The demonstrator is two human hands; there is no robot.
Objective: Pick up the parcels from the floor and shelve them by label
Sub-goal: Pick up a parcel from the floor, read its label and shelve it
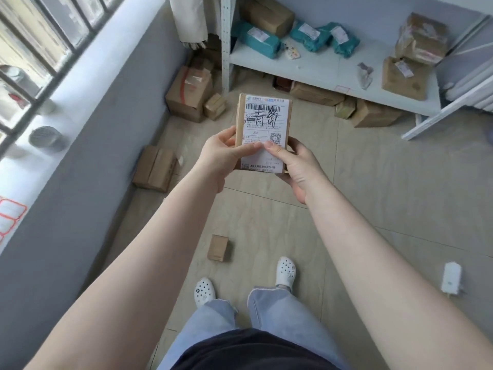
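I hold a small cardboard parcel [262, 121] out in front of me, its white shipping label with barcode and handwritten black marks facing up. My left hand [222, 156] grips its left edge with the thumb on the label. My right hand [296, 166] grips the lower right corner, thumb also pressed on the label. Other parcels lie on the tiled floor: a small brown box [218, 247] near my feet, a flat box [157, 168] by the wall, and a larger box [189, 93] near the shelf post.
A white metal shelf [333, 68] stands ahead with teal bags [260, 41] and brown boxes [404, 78] on it; more boxes [373, 113] sit beneath. A grey wall and window sill run along the left. A white device [451, 277] lies on the floor at right.
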